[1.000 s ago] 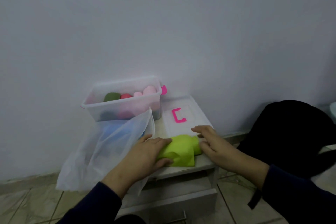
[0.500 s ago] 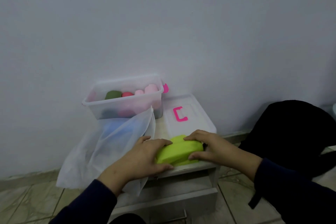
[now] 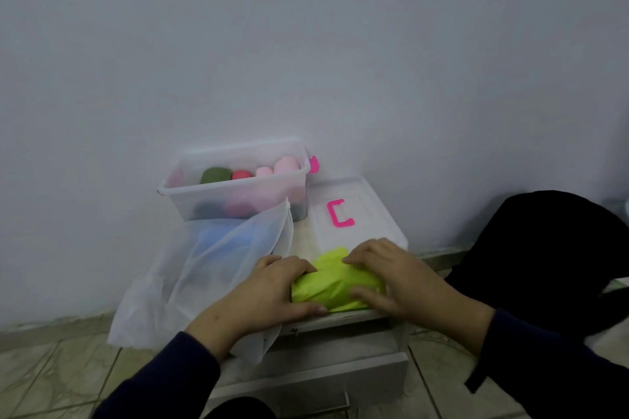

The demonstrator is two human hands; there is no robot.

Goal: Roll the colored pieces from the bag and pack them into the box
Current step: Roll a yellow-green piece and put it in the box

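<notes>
my left hand curls round the left end of the lime-green soft fabric piece, fingers over its top and thumb along its near edge. my right hand grips the right end the same way, fingers bent over the top and thumb tucked beneath the near side. the piece is bunched into a thick roll between my two hands and lies on the front edge of the small white cabinet top, partly on the clear plastic lid that rests flat there.

on that lid sits a bright pink c-shaped clip. just left of my left hand slumps the translucent white mesh bag, its mouth open towards the roll, with a light blue piece showing through the fabric; i cannot tell what else is inside.

behind the bag stands the clear plastic storage box with a pink latch on its right end. in it, side by side, are a dark green roll, a red roll and pale pink rolls, with more dim shapes lower down behind the wall.

below the cabinet top, a grey drawer front stands slightly out. to my right lies a black bag on the tiled floor.
</notes>
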